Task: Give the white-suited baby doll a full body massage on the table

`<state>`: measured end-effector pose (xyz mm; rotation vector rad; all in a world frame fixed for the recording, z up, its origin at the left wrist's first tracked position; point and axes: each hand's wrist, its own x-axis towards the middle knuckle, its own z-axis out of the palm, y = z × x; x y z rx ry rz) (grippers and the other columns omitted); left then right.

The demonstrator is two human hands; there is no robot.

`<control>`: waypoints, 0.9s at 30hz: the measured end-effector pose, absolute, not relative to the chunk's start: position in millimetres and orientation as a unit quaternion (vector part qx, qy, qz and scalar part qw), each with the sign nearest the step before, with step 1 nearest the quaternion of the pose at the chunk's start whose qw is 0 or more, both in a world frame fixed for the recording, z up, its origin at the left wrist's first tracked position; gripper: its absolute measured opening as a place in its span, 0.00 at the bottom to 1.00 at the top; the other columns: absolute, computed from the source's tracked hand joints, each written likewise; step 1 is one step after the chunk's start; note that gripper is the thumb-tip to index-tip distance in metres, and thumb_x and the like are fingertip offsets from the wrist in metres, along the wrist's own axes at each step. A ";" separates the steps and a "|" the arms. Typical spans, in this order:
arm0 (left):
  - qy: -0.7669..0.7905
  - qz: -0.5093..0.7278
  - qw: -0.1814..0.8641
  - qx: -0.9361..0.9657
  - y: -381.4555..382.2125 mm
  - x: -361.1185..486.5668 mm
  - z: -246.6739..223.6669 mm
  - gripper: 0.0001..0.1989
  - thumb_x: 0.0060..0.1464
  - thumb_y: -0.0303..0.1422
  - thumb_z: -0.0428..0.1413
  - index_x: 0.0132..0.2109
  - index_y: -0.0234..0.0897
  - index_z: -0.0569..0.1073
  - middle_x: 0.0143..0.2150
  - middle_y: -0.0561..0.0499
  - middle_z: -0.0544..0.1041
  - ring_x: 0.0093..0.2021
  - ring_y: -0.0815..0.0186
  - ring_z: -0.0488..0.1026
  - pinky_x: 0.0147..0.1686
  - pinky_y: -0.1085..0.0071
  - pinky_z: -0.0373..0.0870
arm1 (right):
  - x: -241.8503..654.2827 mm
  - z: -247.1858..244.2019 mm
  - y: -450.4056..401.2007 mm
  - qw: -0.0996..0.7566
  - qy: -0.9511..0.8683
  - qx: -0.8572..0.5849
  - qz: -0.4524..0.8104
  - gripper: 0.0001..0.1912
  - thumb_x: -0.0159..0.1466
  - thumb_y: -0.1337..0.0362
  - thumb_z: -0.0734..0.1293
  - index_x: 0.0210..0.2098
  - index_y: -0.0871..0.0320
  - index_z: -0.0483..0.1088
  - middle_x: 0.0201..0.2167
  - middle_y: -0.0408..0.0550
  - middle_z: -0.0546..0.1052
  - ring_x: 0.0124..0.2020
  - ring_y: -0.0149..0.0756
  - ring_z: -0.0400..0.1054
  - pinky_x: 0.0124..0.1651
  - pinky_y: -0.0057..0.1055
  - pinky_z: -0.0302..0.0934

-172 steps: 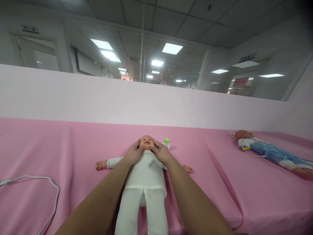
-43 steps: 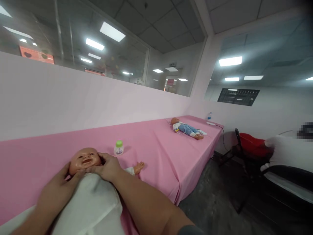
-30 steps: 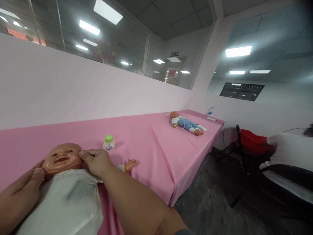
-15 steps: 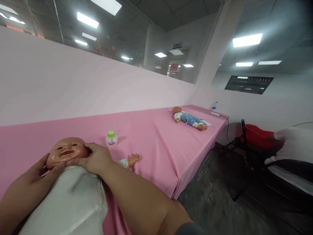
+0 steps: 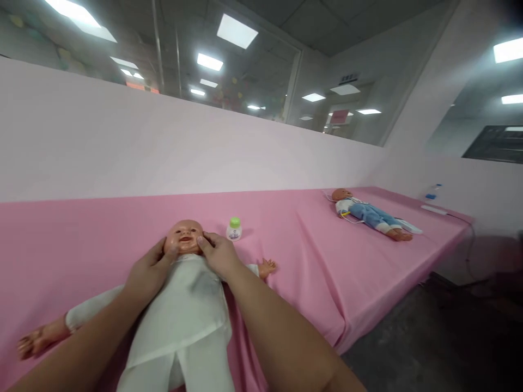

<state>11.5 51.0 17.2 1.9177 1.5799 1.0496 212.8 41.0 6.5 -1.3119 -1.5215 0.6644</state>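
A baby doll [image 5: 192, 294] in a white top and trousers lies on its back on the pink-covered table, face up and arms spread. My left hand [image 5: 149, 272] cups one side of its head, the thumb near the jaw. On the opposite cheek rests my right hand [image 5: 220, 255], its thumb pressed by the mouth. The fingers of both hands curl round the head and are partly hidden. A small clear jar with a green lid [image 5: 234, 230] stands just beyond my right hand.
Farther right on the pink cloth [image 5: 286, 228] lies a second doll [image 5: 368, 213] in blue trousers, with thin tubing around it. A plastic bottle [image 5: 433, 191] and a white power strip [image 5: 433, 209] are at the far end. A white wall [image 5: 183, 158] runs behind.
The view has swung left and back, so the doll and hands appear nearer the middle and smaller. Both hands stay on the doll's head; the right thumb has shifted from under the chin to the cheek.
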 end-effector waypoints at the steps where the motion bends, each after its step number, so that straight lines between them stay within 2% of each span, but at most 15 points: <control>1: 0.566 0.376 0.243 0.692 49.1 11.7 18.2 0.32 0.63 0.56 0.50 0.66 0.45 0.73 0.60 0.50 0.81 0.59 0.51 0.77 0.60 0.59 0.73 | 211.6 7.7 38.0 0.482 -0.630 -0.546 0.270 0.29 0.68 0.44 0.68 0.62 0.54 0.73 0.56 0.51 0.80 0.56 0.44 0.75 0.61 0.39 0.66; 4: 0.558 0.378 0.261 0.691 46.4 11.8 18.2 0.34 0.58 0.57 0.55 0.65 0.44 0.73 0.57 0.48 0.82 0.56 0.49 0.79 0.56 0.60 0.74 | 208.6 13.4 28.5 0.451 -0.639 -0.565 0.264 0.39 0.59 0.39 0.74 0.62 0.53 0.72 0.53 0.52 0.81 0.51 0.45 0.76 0.54 0.38 0.69; 9: 0.546 0.380 0.264 0.698 43.4 13.6 17.6 0.34 0.56 0.55 0.57 0.65 0.43 0.72 0.57 0.48 0.82 0.56 0.49 0.79 0.56 0.61 0.74 | 208.1 17.8 24.7 0.427 -0.632 -0.589 0.268 0.38 0.57 0.41 0.77 0.60 0.54 0.72 0.48 0.51 0.82 0.46 0.44 0.76 0.49 0.36 0.68; 13: 0.541 0.388 0.268 0.697 44.4 12.1 12.1 0.32 0.60 0.54 0.54 0.65 0.42 0.72 0.56 0.47 0.82 0.55 0.51 0.79 0.57 0.60 0.72 | 212.8 13.6 30.1 0.437 -0.648 -0.564 0.265 0.29 0.65 0.47 0.72 0.61 0.54 0.72 0.54 0.52 0.80 0.52 0.44 0.75 0.55 0.37 0.66; 16: 0.535 0.411 0.274 0.685 52.8 7.5 1.4 0.32 0.64 0.53 0.49 0.65 0.40 0.72 0.61 0.45 0.79 0.61 0.51 0.75 0.63 0.58 0.68 | 215.4 10.8 32.5 0.443 -0.668 -0.541 0.254 0.22 0.71 0.50 0.65 0.59 0.54 0.75 0.55 0.51 0.80 0.55 0.43 0.75 0.59 0.37 0.64; 20: 0.532 0.431 0.280 0.673 62.3 -1.1 -3.6 0.34 0.67 0.50 0.43 0.65 0.29 0.73 0.64 0.38 0.76 0.66 0.51 0.71 0.69 0.56 0.60 | 212.7 11.2 30.6 0.445 -0.669 -0.547 0.235 0.22 0.75 0.53 0.59 0.56 0.56 0.77 0.54 0.53 0.81 0.54 0.41 0.75 0.58 0.36 0.64; 22: 0.537 0.422 0.265 0.680 57.8 -6.9 3.4 0.33 0.66 0.49 0.43 0.64 0.30 0.74 0.64 0.39 0.76 0.66 0.51 0.71 0.68 0.56 0.61 | 211.6 13.7 27.0 0.436 -0.671 -0.554 0.230 0.22 0.75 0.54 0.57 0.53 0.57 0.79 0.51 0.53 0.83 0.52 0.41 0.76 0.57 0.35 0.65; 24: 0.541 0.408 0.241 0.695 45.7 -15.7 13.5 0.31 0.64 0.48 0.45 0.62 0.34 0.76 0.62 0.42 0.78 0.64 0.51 0.73 0.67 0.57 0.64 | 214.8 17.3 20.9 0.414 -0.678 -0.561 0.233 0.21 0.74 0.53 0.60 0.54 0.56 0.79 0.51 0.53 0.82 0.53 0.42 0.77 0.57 0.35 0.66; 27: 0.573 0.357 0.194 0.712 19.5 -39.1 23.9 0.30 0.59 0.50 0.51 0.60 0.37 0.78 0.62 0.43 0.79 0.64 0.47 0.73 0.65 0.56 0.67 | 234.0 22.5 5.8 0.399 -0.648 -0.606 0.230 0.27 0.68 0.51 0.67 0.63 0.55 0.73 0.62 0.54 0.76 0.62 0.44 0.72 0.63 0.36 0.63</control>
